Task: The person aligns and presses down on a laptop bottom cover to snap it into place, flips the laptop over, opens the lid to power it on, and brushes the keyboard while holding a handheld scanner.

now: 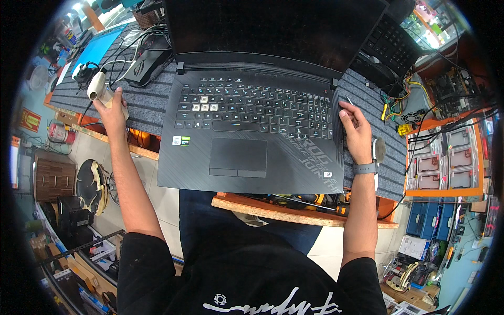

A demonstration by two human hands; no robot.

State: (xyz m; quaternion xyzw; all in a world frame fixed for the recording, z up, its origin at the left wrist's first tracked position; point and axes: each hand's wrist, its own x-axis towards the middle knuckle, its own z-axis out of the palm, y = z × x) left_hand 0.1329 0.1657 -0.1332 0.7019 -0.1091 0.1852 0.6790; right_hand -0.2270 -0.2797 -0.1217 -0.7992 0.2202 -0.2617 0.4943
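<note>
A black laptop lies unfolded on the ridged grey mat in front of me, its screen dark. Most of its keys are black; a few near the left side are pale. My left hand is closed around the handle of a cream-coloured hair dryer, left of the laptop, its round dark opening facing toward me. At the laptop's right edge is my right hand, fingers loosely bent and apart, nothing seen in them. A thin pointed tool lies just beyond its fingertips.
A brush lies beside my right wrist. Under the laptop's front edge, an open wooden drawer holds tools. A black box-like device and tangled cables sit at the left; a black keyboard and coloured wires at the right.
</note>
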